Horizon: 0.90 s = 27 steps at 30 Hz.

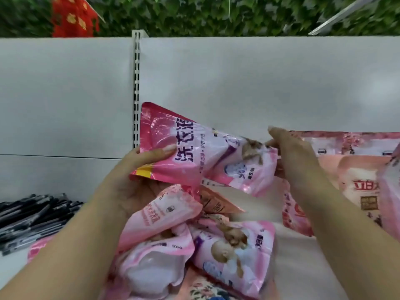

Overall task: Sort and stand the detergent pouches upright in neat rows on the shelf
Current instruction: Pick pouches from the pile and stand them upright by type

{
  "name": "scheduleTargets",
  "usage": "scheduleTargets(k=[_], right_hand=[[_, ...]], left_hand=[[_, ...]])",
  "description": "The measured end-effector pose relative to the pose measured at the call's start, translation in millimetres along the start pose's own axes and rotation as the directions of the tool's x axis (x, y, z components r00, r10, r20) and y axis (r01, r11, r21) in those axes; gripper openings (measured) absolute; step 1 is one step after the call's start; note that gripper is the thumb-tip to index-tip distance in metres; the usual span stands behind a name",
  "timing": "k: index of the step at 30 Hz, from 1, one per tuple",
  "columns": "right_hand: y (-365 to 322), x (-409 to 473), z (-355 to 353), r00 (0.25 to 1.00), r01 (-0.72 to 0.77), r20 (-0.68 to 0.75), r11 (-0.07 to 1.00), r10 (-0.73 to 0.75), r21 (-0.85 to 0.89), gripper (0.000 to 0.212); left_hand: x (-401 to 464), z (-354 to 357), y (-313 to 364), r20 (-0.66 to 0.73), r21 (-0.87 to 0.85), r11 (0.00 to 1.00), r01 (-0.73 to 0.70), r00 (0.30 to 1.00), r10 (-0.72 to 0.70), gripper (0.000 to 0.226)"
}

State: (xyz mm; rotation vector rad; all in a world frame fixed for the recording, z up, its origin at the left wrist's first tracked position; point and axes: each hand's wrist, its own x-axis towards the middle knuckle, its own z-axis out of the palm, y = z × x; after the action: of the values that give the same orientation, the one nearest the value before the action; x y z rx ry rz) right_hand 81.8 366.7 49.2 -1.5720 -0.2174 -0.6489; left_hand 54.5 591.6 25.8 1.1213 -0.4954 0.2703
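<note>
Above the shelf (303, 245), my left hand (129, 180) and right hand (290, 148) grip opposite ends of a pink pouch (201, 154), tilted over the loose pile (194, 245). Risk: the slick film slips, or it topples once stood. Large purple Chinese characters, blurred; neighbouring pouch (357, 187) shows "立白".

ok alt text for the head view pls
Two hands hold a pink detergent pouch tilted above a jumbled pile of pouches on a white shelf: left hand gripping one end, right hand the other.
</note>
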Motion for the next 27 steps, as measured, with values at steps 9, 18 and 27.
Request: scheduleTargets(k=[9, 18, 27], right_hand=[[-6, -35, 21, 0.74, 0.278, 0.668, 0.94, -0.079, -0.197, 0.058], [24, -3, 15, 0.997, -0.003, -0.074, 0.957, 0.026, 0.291, 0.022], [50, -2, 15, 0.991, -0.027, -0.129, 0.995, 0.04, 0.1, 0.053]], left_hand=[[-3, -10, -5, 0.387, 0.231, 0.942, 0.243, 0.865, -0.318, 0.056], [-2, 22, -22, 0.262, -0.091, 0.968, 0.234, 0.943, -0.203, 0.078], [13, 51, -47, -0.033, 0.533, 0.819, 0.214, 0.972, -0.233, 0.011]])
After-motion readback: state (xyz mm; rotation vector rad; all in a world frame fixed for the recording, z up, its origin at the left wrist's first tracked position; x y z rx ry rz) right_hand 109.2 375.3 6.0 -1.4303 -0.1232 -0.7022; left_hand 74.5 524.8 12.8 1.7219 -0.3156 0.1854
